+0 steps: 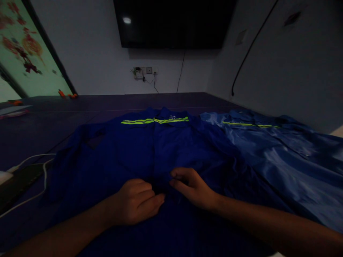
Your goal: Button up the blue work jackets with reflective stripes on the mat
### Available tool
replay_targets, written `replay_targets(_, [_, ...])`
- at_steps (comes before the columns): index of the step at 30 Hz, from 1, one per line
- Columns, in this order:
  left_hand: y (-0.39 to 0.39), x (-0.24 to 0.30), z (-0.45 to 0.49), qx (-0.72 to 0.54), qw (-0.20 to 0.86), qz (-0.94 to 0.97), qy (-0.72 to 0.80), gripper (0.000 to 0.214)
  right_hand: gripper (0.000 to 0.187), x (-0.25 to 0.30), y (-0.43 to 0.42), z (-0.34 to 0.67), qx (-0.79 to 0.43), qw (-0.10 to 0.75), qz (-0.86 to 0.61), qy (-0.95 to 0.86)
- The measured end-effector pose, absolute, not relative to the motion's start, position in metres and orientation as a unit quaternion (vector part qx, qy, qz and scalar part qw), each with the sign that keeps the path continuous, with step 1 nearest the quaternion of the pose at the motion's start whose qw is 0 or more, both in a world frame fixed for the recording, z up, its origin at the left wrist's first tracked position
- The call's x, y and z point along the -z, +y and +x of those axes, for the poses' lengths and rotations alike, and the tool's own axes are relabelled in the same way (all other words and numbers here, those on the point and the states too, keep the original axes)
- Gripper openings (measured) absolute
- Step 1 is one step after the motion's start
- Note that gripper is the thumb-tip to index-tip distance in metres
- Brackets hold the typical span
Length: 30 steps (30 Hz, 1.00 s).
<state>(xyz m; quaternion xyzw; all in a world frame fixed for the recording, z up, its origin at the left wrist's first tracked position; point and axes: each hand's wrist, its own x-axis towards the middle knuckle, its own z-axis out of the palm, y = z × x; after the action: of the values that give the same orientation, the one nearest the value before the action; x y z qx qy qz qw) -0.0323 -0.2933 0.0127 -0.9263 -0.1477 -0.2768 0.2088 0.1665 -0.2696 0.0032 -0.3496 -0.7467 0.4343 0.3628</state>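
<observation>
A dark blue work jacket (pixel 128 150) lies spread out, front side up, with yellow-green reflective strips across its chest and a small pale emblem on one side. My left hand (pixel 135 201) is closed over the lower front of the jacket, fingers curled and thumb reaching to the centre opening. Facing it from the right, my right hand (pixel 194 187) pinches at the same opening with thumb and forefinger. The bit of cloth between the fingertips is dark and hard to make out.
A second, lighter blue jacket (pixel 270 153) with a thin yellow strip lies to the right. At left are a dark flat device (pixel 24 182) and a white cable (pixel 45 175). A wall-mounted television (pixel 174 25) hangs above wall sockets (pixel 144 70). Small orange items (pixel 62 94) stand far left.
</observation>
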Motion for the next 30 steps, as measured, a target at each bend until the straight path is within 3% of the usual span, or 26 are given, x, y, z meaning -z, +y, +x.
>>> replay_targets(11, [-0.285,-0.013,-0.039,0.289,0.268,-0.912,-0.114,0.014,0.029,0.002,-0.265,0.166,-0.568,0.334,-0.300,-0.690])
replay_targets(22, [-0.285,-0.012,-0.038,0.309,0.221,-0.917,-0.122,0.017,0.032,0.002,-0.265,0.167,-0.601,0.269,-0.282,-0.698])
replay_targets(30, [-0.282,-0.013,-0.034,0.327,0.145,-0.918,-0.170,0.004,0.032,0.007,-0.263,0.167,-0.585,0.262,-0.291,-0.710])
